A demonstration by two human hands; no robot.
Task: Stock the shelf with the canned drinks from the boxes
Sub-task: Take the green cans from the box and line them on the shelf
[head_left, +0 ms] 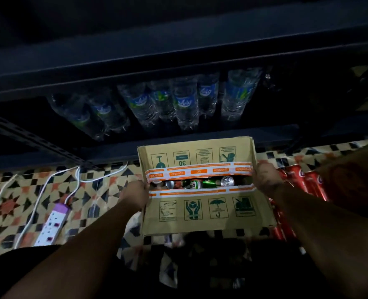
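Gripping cardboard box (202, 210) ends, both hands, cans (209, 182) inside

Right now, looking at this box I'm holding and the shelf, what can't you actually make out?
- Cans in the box, head view: the flaps show only a narrow slit, so their number is hidden.
- Left hand and right hand: fingertips hidden behind the box sides.
- Red cans: partly covered by the right arm and the box.
- Upper shelf: too dark to see what it holds.
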